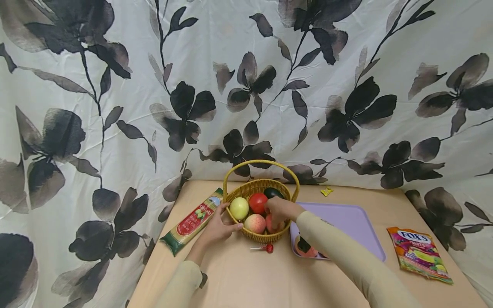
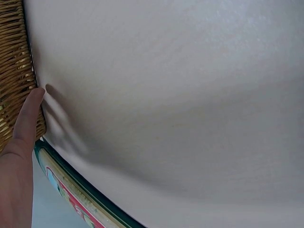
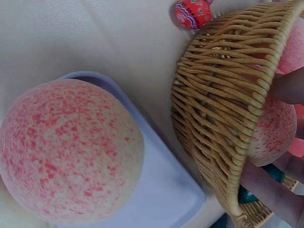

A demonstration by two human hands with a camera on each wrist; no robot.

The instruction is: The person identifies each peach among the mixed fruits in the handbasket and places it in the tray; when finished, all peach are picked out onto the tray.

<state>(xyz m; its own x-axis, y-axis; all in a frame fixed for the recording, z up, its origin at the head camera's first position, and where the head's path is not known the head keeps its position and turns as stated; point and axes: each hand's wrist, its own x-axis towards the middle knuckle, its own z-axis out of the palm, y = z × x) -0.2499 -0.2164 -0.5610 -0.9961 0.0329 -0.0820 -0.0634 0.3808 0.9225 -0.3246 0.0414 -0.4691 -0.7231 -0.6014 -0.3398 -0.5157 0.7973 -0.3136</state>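
A yellow wicker basket (image 1: 252, 237) with an arched handle holds a pale yellow-green round fruit (image 1: 239, 208), a red tomato (image 1: 258, 202), a dark green rounded item (image 1: 273, 193) and a peach (image 1: 255, 223). My left hand (image 1: 218, 226) rests against the basket's left side; in the left wrist view a straight finger (image 2: 28, 114) lies along the wicker. Reaching over the rim, my right hand (image 1: 281, 211) grips another peach (image 3: 275, 135) inside the basket, thumb on one side and fingers on the other. The palm is hidden.
Left of the basket lies a pasta packet (image 1: 192, 220). A red lollipop (image 1: 269, 248) sits in front. On the right, a purple tray (image 1: 346, 218) bears a peach (image 3: 71, 152), partly behind my right forearm. Beyond are a yellow wrapped candy (image 1: 326, 191) and a FOX'S candy bag (image 1: 420, 254).
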